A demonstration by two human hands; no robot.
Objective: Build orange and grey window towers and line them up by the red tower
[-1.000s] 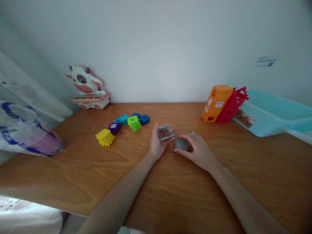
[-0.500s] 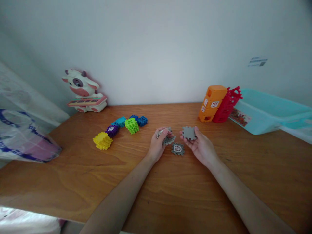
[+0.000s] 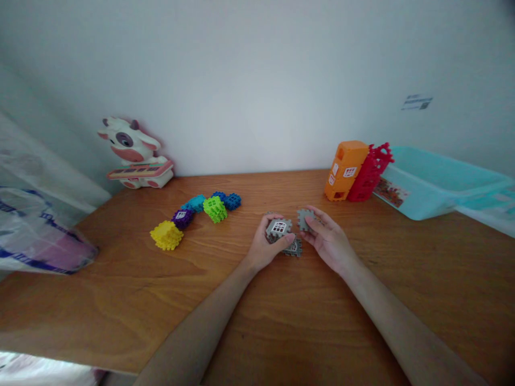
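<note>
Soft, dim light fades toward blurred edges.

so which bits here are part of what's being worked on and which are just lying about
In use:
grey window block, left hand
plain grey tile, right hand
grey window tile, partly hidden by left hand

Apparently lying about:
yellow pieces
green pieces
orange stack
red pieces
cow toy
blue bin

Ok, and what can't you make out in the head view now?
Head view:
Window piece: underside, turned away in the left hand.
Plain tile: right part, behind the right hand.
Lower tile: upper-left part, behind the left hand.
Bag: left part, cut by left edge.
Bin: right end, cut by right edge.
Label: print, too small and blurred.
</note>
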